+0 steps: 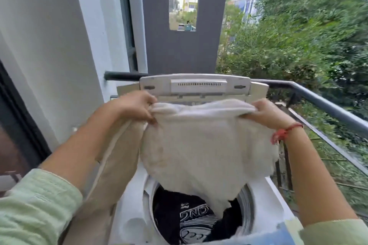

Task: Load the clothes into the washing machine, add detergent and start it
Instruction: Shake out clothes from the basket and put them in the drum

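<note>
White towel above the open washing machine
Left hand and right hand pinch its top corners with curled fingers; a black garment lies in the drum, and I can't read its lettering.

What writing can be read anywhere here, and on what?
"CNG", roughly, partly hidden: white print on the black garment in the washing machine.
Print lower on that garment: too distorted to read.
The white towel and raised lid: no writing visible.
</note>
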